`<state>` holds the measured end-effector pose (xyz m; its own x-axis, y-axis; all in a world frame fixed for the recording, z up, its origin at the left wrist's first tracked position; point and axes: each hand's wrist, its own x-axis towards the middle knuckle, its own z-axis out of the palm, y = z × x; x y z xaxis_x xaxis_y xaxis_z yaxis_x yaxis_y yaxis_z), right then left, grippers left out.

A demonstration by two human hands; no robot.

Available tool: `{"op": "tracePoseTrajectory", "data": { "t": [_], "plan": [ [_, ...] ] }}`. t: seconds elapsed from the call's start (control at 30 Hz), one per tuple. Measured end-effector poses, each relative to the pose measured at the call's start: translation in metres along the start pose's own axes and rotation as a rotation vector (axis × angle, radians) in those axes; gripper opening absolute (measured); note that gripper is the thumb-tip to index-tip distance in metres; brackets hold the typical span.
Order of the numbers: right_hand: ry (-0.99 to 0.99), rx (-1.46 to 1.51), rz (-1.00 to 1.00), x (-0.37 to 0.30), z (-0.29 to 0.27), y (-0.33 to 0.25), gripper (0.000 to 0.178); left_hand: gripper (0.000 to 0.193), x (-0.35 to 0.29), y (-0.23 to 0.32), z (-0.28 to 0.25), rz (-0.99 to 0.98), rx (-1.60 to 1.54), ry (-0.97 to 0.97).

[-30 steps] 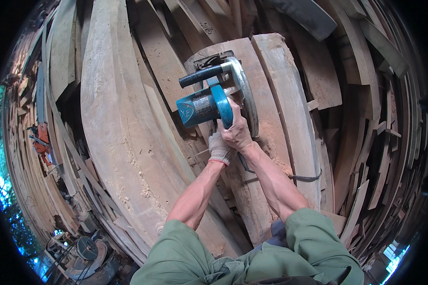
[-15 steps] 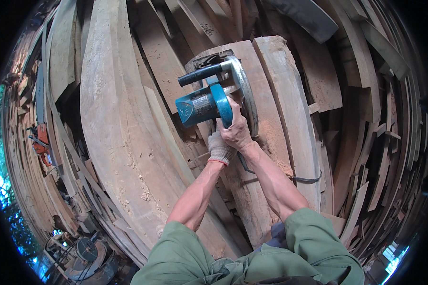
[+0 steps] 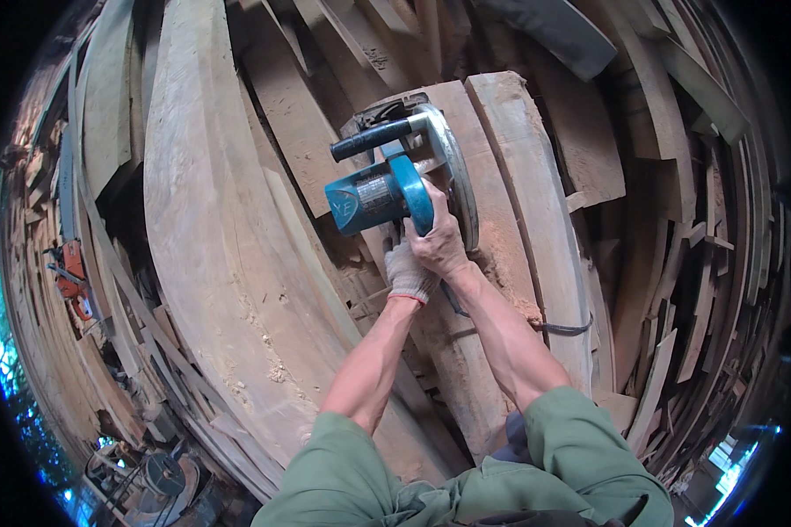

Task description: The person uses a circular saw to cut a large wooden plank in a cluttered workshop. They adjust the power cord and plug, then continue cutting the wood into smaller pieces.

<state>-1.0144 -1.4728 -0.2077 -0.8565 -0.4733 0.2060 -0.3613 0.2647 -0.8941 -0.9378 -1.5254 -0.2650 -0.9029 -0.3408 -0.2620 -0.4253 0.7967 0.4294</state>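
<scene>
A blue circular saw with a black front handle rests on a thick wooden slab, right of centre. My bare right hand is closed around its rear handle. Pressed close below it, my left hand, in a pale knitted glove, is closed at the back of the saw; its fingers are partly hidden. A long dark cut separates the slab from a pale strip on its right. Reddish sawdust lies beside the saw. The blade is hidden.
A black power cord crosses the slab behind the saw. On the left lies a broad, long plank with wood crumbs. An orange chainsaw rests farther left, and a machine with a wheel stands at lower left. Stacked boards surround everything.
The view has shifted slightly, so the chainsaw and left-hand planks appear a little lower and farther left. Both hands keep their hold, and the saw shows hardly any movement along the slab.
</scene>
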Motion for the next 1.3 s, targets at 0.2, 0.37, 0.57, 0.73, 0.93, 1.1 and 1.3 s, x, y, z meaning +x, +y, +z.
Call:
{"op": "tracePoseTrajectory", "data": {
  "t": [0.2,0.37,0.57,0.73,0.93,1.1,1.3],
  "plan": [
    [0.04,-0.067,0.053,-0.001,0.005,-0.006,0.066,0.05,0.005,0.009,-0.015,-0.253,-0.156,-0.256],
    [0.058,-0.075,0.137,-0.003,0.009,-0.009,0.066,0.047,0.008,0.003,0.003,-0.214,-0.131,-0.127],
    [0.056,-0.043,0.057,-0.001,0.007,-0.005,0.067,0.041,-0.001,-0.008,0.031,-0.245,-0.216,-0.064],
    [0.024,-0.023,0.013,0.003,0.008,-0.001,0.069,0.046,0.005,-0.011,0.028,-0.143,-0.17,-0.031],
    [-0.013,0.018,0.028,0.008,0.008,0.003,0.069,0.05,0.005,-0.013,0.028,-0.088,-0.117,0.024],
    [-0.005,-0.003,-0.016,0.014,0.009,0.004,0.07,0.049,0.013,-0.019,0.038,-0.117,-0.196,0.034],
    [-0.027,0.013,-0.004,0.02,0.008,0.003,0.07,0.047,0.016,-0.02,0.04,-0.094,-0.162,0.107]
  ]
}}
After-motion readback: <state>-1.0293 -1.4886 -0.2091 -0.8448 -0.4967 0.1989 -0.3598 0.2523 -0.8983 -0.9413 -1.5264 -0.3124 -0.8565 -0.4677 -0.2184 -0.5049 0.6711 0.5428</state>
